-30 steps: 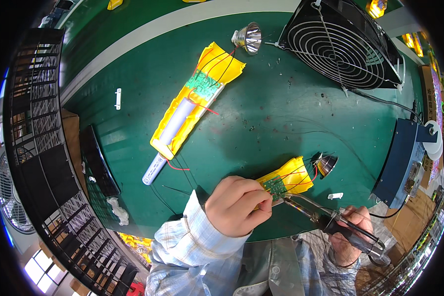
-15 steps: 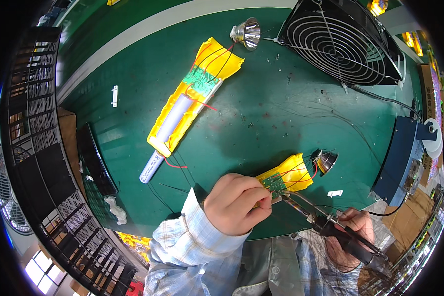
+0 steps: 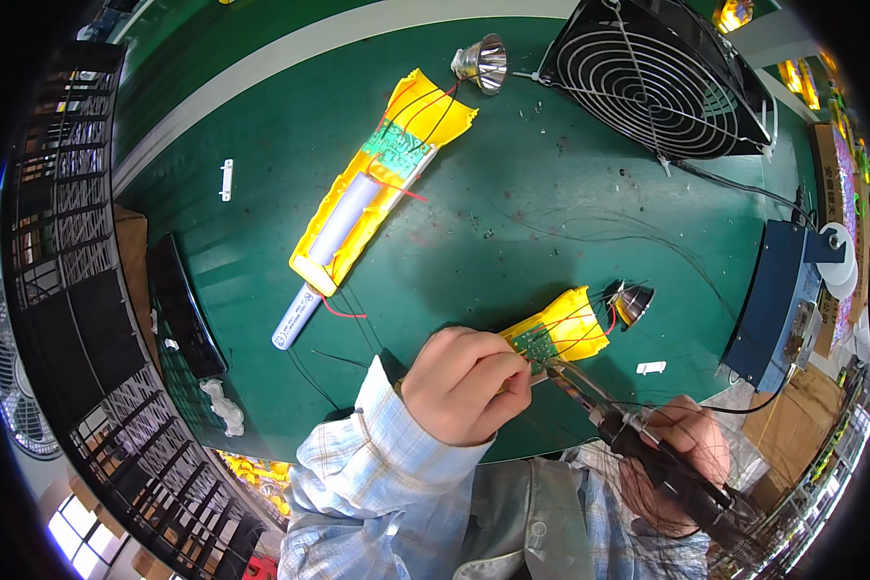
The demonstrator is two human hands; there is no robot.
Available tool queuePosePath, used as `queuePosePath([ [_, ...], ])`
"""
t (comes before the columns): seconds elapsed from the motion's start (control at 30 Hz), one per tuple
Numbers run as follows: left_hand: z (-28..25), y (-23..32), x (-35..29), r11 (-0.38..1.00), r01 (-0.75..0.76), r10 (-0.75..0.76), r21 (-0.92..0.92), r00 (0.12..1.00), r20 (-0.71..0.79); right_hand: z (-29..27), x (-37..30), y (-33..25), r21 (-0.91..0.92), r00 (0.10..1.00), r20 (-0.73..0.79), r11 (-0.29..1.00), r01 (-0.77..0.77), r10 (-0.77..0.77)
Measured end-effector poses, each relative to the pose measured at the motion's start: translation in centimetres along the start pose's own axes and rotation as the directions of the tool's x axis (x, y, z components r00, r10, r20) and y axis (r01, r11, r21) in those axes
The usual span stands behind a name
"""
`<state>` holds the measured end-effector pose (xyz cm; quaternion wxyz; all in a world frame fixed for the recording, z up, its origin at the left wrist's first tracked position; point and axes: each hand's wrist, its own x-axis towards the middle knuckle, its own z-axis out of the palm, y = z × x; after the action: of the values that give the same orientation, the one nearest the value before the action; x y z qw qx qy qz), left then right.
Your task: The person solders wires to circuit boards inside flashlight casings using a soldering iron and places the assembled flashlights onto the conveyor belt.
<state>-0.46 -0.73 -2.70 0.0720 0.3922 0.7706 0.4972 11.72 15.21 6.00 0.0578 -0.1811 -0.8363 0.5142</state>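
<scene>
My right hand (image 3: 688,440) is wrapped round a black soldering iron (image 3: 648,454), with a thin metal tube running along it. The tip touches or nearly touches the lower edge of a green circuit board (image 3: 536,342). That board sits in a yellow plastic torch housing (image 3: 578,321), whose red and black wires lead to a shiny reflector (image 3: 633,304). Pinched closed at the board's left end is my left hand (image 3: 467,387); it covers the rest of the housing, and what its fingertips hold is hidden.
Farther left lies a second yellow housing (image 3: 311,253) with a board, battery cells (image 3: 344,218) and a reflector (image 3: 481,64). A black fan (image 3: 652,92) stands far right, a blue soldering station (image 3: 775,300) at the right edge. Small white strips (image 3: 651,367) and loose black wires lie on the green table.
The view has shifted slightly. Both hands stay at the board, and the iron's tip remains by its lower edge, with the iron slightly turned.
</scene>
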Motion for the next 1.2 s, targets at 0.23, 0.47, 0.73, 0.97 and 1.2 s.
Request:
queuePosePath([
  [0.23, 0.0, 0.2, -0.2, 0.999, 0.002, -0.002, 0.049, 1.000, -0.008, 0.2, -0.5, 0.7, 0.018, 0.995, -0.014, 0.995, 0.097, -0.097],
  [0.47, 0.2, -0.1, -0.4, 0.998, -0.030, 0.031, 0.056, 0.999, -0.016, 1.1, -1.4, -0.7, 0.463, 0.893, -0.220, 0.848, -0.258, 0.392],
  [0.73, 0.1, 0.1, -0.3, 0.999, 0.001, -0.001, 0.049, 1.000, -0.014, 0.7, -1.4, 0.1, 0.372, 0.934, -0.156, 0.895, -0.245, 0.321],
  [0.97, 0.1, 0.1, -0.3, 0.999, 0.028, -0.028, 0.041, 1.000, -0.009, 1.6, -1.6, 0.4, 0.390, 0.916, -0.247, 0.898, -0.204, 0.316],
  [1.2, 0.1, 0.0, -0.4, 0.998, 0.032, -0.032, 0.048, 0.999, 0.008, 1.5, -2.8, 1.2, 0.011, 0.992, -0.126, 1.000, -0.002, 0.003],
])
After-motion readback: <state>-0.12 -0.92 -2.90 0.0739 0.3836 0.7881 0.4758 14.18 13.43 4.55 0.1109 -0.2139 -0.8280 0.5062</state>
